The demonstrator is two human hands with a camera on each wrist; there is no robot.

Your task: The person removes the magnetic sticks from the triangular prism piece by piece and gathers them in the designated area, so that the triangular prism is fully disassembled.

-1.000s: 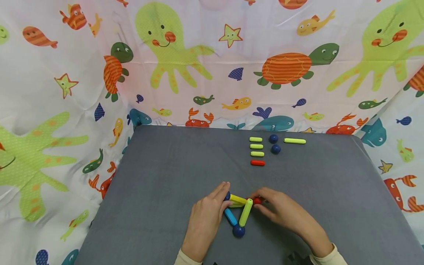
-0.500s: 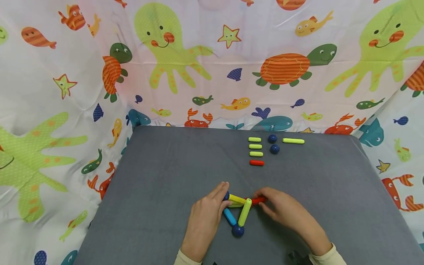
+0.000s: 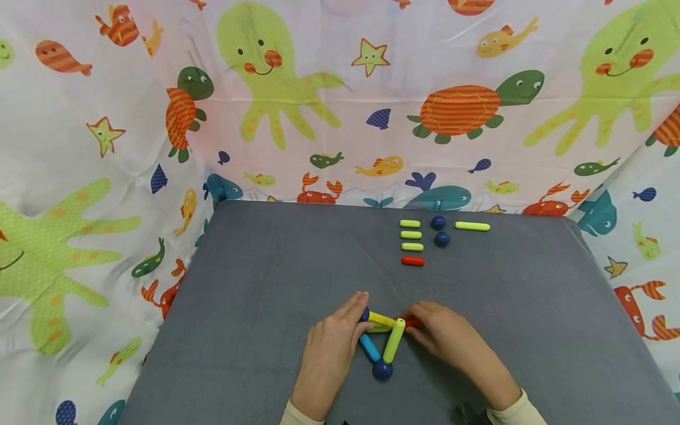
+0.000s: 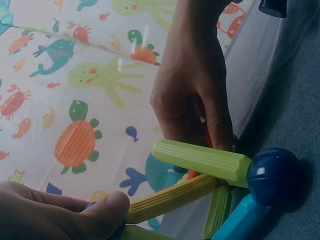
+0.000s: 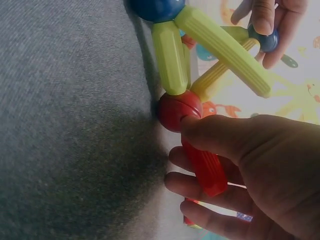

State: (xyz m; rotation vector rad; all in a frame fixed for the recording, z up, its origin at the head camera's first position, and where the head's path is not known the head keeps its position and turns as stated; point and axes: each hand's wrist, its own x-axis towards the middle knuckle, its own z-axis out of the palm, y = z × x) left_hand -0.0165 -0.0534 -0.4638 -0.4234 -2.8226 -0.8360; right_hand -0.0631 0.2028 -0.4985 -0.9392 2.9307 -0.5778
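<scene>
A magnetic stick-and-ball construction stands on the table's front middle. My left hand [image 3: 330,351] pinches the blue ball [image 5: 267,41] at its upper left, where a yellow stick [image 4: 172,199] joins. In the right wrist view, my right hand [image 5: 280,155] holds a red stick [image 5: 207,172] with its thumb close to the red ball [image 5: 175,110]. That stick touches the red ball. A light-green stick [image 3: 394,341] slants up from the near blue ball [image 3: 382,370], its upper end free. A light-blue stick [image 3: 370,348] also meets that ball.
At the table's back right lie several short light-green sticks [image 3: 411,235], a short red stick [image 3: 412,261], two blue balls [image 3: 441,239] and a longer light-green stick [image 3: 472,226]. A sea-animal curtain [image 3: 340,77] hangs behind the grey table [image 3: 255,271].
Half a second ago more of the red stick showed beside my right fingers; now the fingers have shifted slightly left over it. My left hand and the construction stay in place.
</scene>
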